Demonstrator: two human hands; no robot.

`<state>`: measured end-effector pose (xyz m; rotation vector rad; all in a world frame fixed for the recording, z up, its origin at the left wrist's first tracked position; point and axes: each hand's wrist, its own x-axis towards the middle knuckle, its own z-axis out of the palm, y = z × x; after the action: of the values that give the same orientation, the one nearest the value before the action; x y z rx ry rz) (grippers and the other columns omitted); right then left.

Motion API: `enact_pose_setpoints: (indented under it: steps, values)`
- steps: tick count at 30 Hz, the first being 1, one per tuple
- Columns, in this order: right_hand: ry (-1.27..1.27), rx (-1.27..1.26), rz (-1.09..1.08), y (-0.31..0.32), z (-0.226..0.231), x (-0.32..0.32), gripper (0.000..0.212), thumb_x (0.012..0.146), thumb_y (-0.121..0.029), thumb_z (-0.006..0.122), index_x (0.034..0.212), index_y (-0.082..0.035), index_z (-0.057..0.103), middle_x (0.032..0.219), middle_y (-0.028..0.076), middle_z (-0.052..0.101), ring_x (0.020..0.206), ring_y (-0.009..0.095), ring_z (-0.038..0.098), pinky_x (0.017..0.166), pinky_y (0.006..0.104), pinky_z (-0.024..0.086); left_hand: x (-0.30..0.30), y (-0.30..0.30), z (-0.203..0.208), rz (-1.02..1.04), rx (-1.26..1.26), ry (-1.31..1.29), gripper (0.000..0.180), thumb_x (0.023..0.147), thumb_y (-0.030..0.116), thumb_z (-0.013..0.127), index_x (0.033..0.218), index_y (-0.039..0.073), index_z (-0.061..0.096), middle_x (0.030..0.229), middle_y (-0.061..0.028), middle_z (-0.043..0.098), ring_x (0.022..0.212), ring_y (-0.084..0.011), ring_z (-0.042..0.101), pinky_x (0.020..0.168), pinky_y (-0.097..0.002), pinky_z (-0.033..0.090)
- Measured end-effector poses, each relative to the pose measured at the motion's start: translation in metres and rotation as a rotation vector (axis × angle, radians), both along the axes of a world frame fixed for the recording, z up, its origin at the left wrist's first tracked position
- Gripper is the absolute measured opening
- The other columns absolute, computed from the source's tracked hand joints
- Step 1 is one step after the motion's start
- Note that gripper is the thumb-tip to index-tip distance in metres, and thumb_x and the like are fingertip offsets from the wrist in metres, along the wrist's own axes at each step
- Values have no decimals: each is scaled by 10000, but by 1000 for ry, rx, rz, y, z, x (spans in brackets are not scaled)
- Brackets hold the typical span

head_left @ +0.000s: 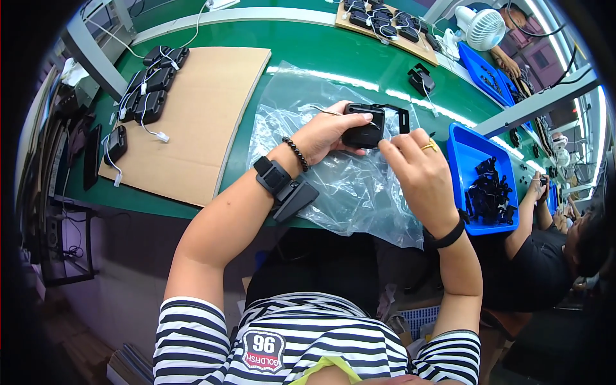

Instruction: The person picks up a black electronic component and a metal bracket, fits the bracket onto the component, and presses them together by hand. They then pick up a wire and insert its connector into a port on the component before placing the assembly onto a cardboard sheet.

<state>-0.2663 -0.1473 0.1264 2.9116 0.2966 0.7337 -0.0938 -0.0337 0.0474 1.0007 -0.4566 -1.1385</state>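
Centre of frame: over a clear plastic sheet [346, 202], the left hand [326, 133] clasps a black, rounded-square, hard-looking device [367, 135]; whether the right hand [418, 163], at its lower-right corner, grips anything cannot be told. Probably light, stiff, slippery; best held by its sides, clear of the thin, black, open-framed bracket [406, 120].

A glossy green workbench top [276, 42] carries everything here. A large tan sheet of corrugated cardboard [199, 115] lies on its left, with a flat, elongated black object [93, 157] just beside the sheet's outer edge. A crinkled sheet of clear plastic [359, 199] spreads across the middle, overhanging the near edge. To the right sits a rectangular blue plastic tray [465, 144]; farther back rests a small black device with a white cable [421, 79].
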Motion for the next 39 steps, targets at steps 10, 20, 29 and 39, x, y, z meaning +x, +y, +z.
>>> enact_pose_setpoints:
  steps: [10,20,29,39]
  values:
    - [113,-113,50,4,-6,11,298,750,-52,661,1047,-42,687,889,59,570,882,245,566,769,361,511,-4,4,9,7,-55,-42,439,947,355,717,1250,84,551,1113,-49,652,973,-134,658,782,-332,580]
    - [126,-36,96,7,-2,18,253,800,-49,668,1052,-41,683,994,87,603,956,268,598,822,376,516,1,2,5,46,-116,-10,498,926,441,729,1246,97,566,1091,-44,652,971,-133,649,792,-330,575]
    - [-16,224,-324,-52,5,-25,170,856,-3,705,1021,-11,667,1059,114,649,860,285,657,778,357,533,5,3,9,217,-140,58,499,928,437,724,1251,90,570,1127,-57,660,1014,-154,661,792,-369,590]
    - [312,571,-282,-60,-52,-28,178,854,-8,703,1016,1,630,962,119,631,803,224,670,683,336,539,-2,-1,6,262,-68,-174,495,911,390,759,1225,52,579,1070,-60,676,930,-137,681,757,-304,592]
